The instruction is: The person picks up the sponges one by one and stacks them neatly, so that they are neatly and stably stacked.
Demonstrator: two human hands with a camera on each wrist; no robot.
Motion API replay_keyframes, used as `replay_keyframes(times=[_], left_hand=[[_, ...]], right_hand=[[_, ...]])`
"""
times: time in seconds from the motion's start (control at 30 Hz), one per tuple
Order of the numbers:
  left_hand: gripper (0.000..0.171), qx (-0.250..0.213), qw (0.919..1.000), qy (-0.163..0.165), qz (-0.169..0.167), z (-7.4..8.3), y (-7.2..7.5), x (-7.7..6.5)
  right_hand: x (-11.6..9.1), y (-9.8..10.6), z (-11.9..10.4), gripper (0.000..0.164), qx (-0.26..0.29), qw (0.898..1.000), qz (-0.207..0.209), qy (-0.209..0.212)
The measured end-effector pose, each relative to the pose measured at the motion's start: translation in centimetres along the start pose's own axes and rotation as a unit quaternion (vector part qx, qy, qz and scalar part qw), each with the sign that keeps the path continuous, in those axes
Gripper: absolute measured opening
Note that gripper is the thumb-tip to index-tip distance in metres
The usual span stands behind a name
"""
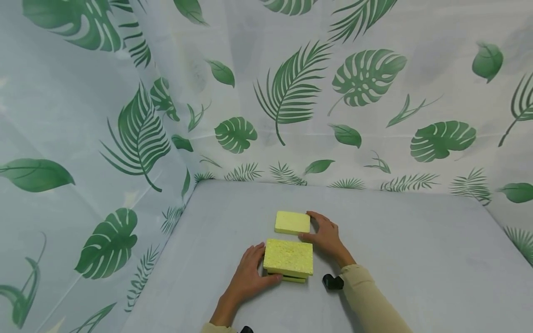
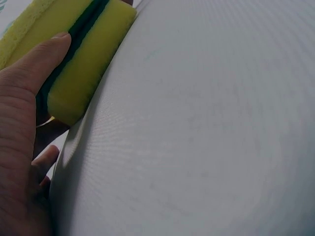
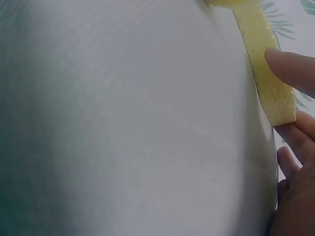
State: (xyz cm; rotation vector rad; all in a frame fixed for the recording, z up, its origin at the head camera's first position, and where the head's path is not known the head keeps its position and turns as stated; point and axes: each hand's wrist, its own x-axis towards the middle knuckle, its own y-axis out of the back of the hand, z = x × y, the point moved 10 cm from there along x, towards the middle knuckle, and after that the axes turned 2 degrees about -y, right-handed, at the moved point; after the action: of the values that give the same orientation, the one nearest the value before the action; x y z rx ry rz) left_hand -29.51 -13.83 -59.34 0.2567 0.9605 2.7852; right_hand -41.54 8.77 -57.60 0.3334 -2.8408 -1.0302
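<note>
Two yellow sponges [image 1: 288, 256] lie stacked on the table, their dark green scouring layers [image 2: 78, 42] meeting in the middle. My left hand [image 1: 247, 277] grips the stack at its left end. In the left wrist view its thumb presses the near side across the upper sponge [image 2: 54, 24], above the lower sponge [image 2: 93, 71]; the other fingers are mostly hidden behind. Just beyond the stack, a single yellow sponge [image 1: 292, 222] lies flat. My right hand [image 1: 326, 236] holds its right end, the thumb on the near side [image 3: 261, 64] and fingers round the far corner.
The pale grey-white table [image 1: 408, 259] spreads around the sponges. Behind it and to the left hang white sheets [image 1: 300, 152] printed with green leaves. A small black device [image 1: 333, 282] sits at the right wrist.
</note>
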Motion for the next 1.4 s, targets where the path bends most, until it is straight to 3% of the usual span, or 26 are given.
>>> replay_keyframes(times=[0.23, 0.53, 0.8, 1.4], left_hand=[[0.093, -0.004, 1.0, 0.003, -0.003, -0.2, -0.4, 0.0], [0.094, 0.002, 1.0, -0.002, -0.001, -0.2, -0.7, 0.0], [0.095, 0.004, 1.0, -0.003, -0.003, -0.4, -0.8, 0.2], [0.095, 0.005, 0.9999, -0.012, 0.006, -0.2, 0.2, -0.1]], right_hand=[[-0.3, 0.2, 0.1, 0.082, 0.006, 1.0, 0.016, 0.013], [-0.8, 0.6, 1.4, 0.083, 0.037, 0.999, -0.004, -0.038], [-1.0, 1.1, 1.4, 0.083, 0.088, 0.995, -0.007, -0.035], [-2.3, 2.9, -2.3, 0.078, 0.155, 0.988, 0.005, -0.02]])
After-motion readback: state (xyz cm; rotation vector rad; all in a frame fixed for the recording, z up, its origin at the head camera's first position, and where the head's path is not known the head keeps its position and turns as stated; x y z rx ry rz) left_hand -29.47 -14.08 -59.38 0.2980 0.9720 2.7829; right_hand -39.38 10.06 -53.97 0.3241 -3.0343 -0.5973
